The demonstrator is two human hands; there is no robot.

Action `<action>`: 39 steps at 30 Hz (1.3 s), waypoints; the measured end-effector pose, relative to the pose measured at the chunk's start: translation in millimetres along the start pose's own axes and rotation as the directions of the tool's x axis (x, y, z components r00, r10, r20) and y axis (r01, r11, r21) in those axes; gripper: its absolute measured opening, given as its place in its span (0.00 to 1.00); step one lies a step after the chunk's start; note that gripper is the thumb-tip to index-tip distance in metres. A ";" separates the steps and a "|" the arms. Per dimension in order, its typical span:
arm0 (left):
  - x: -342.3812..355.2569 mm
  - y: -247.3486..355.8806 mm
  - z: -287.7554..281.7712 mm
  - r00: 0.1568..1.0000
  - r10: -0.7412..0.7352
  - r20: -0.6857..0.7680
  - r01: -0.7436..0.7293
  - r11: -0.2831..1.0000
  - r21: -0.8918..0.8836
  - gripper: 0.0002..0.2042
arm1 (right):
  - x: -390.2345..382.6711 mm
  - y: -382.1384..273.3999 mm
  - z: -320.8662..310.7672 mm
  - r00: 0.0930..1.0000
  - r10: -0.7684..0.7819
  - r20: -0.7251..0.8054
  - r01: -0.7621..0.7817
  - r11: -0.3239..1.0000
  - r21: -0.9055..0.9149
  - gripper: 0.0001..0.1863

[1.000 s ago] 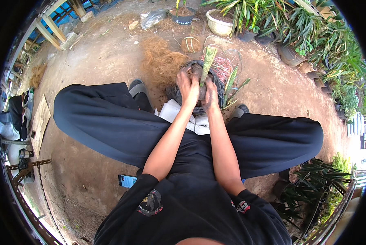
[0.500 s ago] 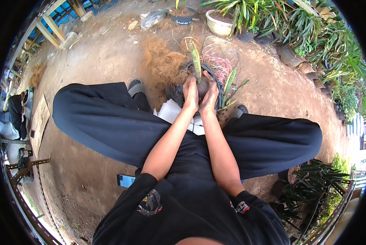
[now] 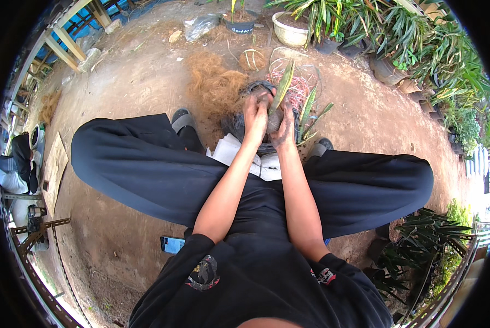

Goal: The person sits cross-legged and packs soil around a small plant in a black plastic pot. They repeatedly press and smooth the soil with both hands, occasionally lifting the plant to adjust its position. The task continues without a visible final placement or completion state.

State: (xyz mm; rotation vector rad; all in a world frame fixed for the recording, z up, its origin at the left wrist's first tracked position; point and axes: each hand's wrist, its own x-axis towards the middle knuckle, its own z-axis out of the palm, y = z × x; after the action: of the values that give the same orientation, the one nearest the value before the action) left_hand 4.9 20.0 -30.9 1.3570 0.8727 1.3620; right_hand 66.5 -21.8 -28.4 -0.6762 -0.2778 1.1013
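I sit on bare earth with my legs spread wide in black trousers. My left hand (image 3: 254, 116) and my right hand (image 3: 285, 127) close together around the base of a small green plant (image 3: 283, 87) with long narrow leaves. A dark root clump sits between my palms, mostly hidden. Beneath my hands lie a dark pot (image 3: 238, 124) and other loose green plants (image 3: 309, 115).
A heap of brown coconut fibre (image 3: 215, 85) lies just beyond my left foot. White bags (image 3: 234, 153) rest between my legs. Potted plants (image 3: 289, 27) line the far and right edges. A phone (image 3: 172, 244) lies by my left hip. Metal frames (image 3: 34, 232) stand at left.
Both hands have stayed pressed on the plant's base while turning it; the upright leaf has swung from left-leaning to right-leaning.
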 end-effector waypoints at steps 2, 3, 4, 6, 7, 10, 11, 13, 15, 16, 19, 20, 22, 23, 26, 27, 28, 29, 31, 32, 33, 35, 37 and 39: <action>-0.5 -3.9 -5.0 0.998 0.061 -0.026 -0.056 0.982 0.179 0.13 | -3.3 1.9 0.8 0.999 0.047 -0.025 -0.049 0.995 -0.084 0.23; -0.3 -5.5 -7.0 0.996 0.083 -0.038 -0.073 0.972 0.223 0.13 | -4.5 2.9 0.8 0.997 0.066 -0.042 -0.071 0.988 -0.140 0.21; -0.7 -6.8 -9.2 0.993 0.107 -0.049 -0.090 0.959 0.268 0.13 | -5.6 3.9 0.4 0.995 0.084 -0.059 -0.094 0.976 -0.196 0.20; -3.4 -8.1 -13.2 0.992 0.114 -0.052 -0.095 0.957 0.273 0.14 | -5.6 6.5 -0.4 0.998 0.031 -0.051 -0.042 0.974 -0.221 0.14; -4.5 -8.3 -13.7 0.994 0.092 -0.052 -0.074 0.960 0.271 0.14 | -5.3 6.9 -1.7 0.999 0.017 -0.035 -0.025 0.973 -0.231 0.12; -8.1 -7.8 -10.7 0.989 0.063 -0.134 -0.025 0.963 0.267 0.15 | -2.7 8.4 -3.9 0.997 -0.073 0.015 0.074 0.972 -0.224 0.09; -6.9 -7.6 -8.4 0.979 0.062 -0.192 0.003 0.948 0.318 0.14 | -2.3 10.1 -3.1 0.993 -0.121 -0.015 0.115 0.971 -0.211 0.09; -7.8 -7.5 -5.3 0.945 -0.305 -0.119 0.280 0.942 -0.187 0.14 | -1.9 12.6 -0.7 0.975 -0.166 -0.150 0.124 0.959 -0.255 0.11; -9.9 -7.9 -2.6 0.859 -0.510 0.046 0.472 0.755 -0.455 0.17 | -2.7 14.7 3.0 0.946 -0.314 -0.079 0.282 0.918 -0.277 0.15; -12.0 -8.0 -1.3 0.851 -0.516 0.101 0.475 0.674 -0.566 0.18 | -4.3 15.2 4.8 0.929 -0.362 -0.074 0.326 0.898 -0.296 0.17; -15.7 -7.7 -1.0 0.711 -0.675 0.194 0.566 0.386 -0.728 0.17 | -9.9 16.2 10.5 0.925 -0.378 -0.042 0.320 0.833 -0.452 0.22; -16.0 -7.3 -1.8 0.728 -0.669 0.147 0.549 0.442 -0.710 0.16 | -10.5 16.3 12.7 0.922 -0.384 -0.044 0.316 0.816 -0.484 0.23; -11.7 -6.3 -4.0 0.741 -0.668 0.066 0.528 0.520 -0.671 0.15 | -12.1 13.7 14.4 0.942 -0.336 0.015 0.296 0.806 -0.513 0.24; -9.3 -5.6 -4.2 0.758 -0.651 0.020 0.487 0.546 -0.682 0.11 | -11.7 11.2 14.8 0.953 -0.303 0.028 0.277 0.825 -0.492 0.25; -6.4 -4.2 -6.3 0.872 -0.490 0.007 0.454 0.801 -0.390 0.09 | -5.9 0.6 13.6 0.979 -0.204 0.006 0.189 0.896 -0.401 0.27; -6.8 -4.4 -4.7 0.907 -0.418 0.050 0.406 0.839 -0.362 0.09 | -5.3 -3.0 11.5 0.988 -0.154 -0.008 0.145 0.944 -0.297 0.27; -5.4 -4.8 -3.5 0.937 -0.332 0.110 0.350 0.881 -0.319 0.09 | -5.3 -5.4 9.5 0.994 -0.102 -0.045 0.091 0.975 -0.203 0.27; -5.8 -5.4 -2.4 0.944 -0.309 0.119 0.330 0.902 -0.279 0.08 | -4.6 -6.1 8.4 0.991 -0.132 0.015 0.132 0.969 -0.209 0.29; -4.8 -7.6 -0.1 0.977 -0.199 0.074 0.207 0.969 -0.135 0.09 | -4.7 -4.6 5.9 0.992 -0.120 0.026 0.123 0.973 -0.195 0.29; -2.9 -8.6 0.1 0.996 -0.085 0.008 0.086 0.996 -0.014 0.10 | -4.7 -2.8 5.2 0.995 -0.103 0.002 0.102 0.977 -0.186 0.29; -1.5 -9.4 -0.9 0.999 0.032 -0.039 -0.026 0.991 0.127 0.12 | -4.4 -1.0 4.6 0.998 -0.049 -0.038 0.042 0.982 -0.183 0.25; -0.9 -10.4 -5.4 0.995 0.052 -0.081 -0.035 0.980 0.197 0.14 | -5.1 3.4 3.0 0.998 -0.016 -0.067 0.003 0.984 -0.176 0.16; -2.6 -10.9 -9.2 0.995 0.024 -0.094 -0.007 0.984 0.177 0.15 | -3.9 5.8 0.9 0.992 0.003 -0.124 -0.038 0.959 -0.283 0.12; -5.2 -10.6 -10.6 0.992 -0.100 -0.078 0.106 0.992 0.067 0.14 | -2.1 6.0 -2.1 0.998 -0.025 -0.060 0.001 0.924 -0.382 0.11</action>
State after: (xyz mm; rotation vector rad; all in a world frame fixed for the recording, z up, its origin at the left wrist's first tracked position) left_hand -4.5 19.3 -43.7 1.3034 1.0356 1.3190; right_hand 62.3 -22.7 -33.5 -1.0536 -0.4484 1.0192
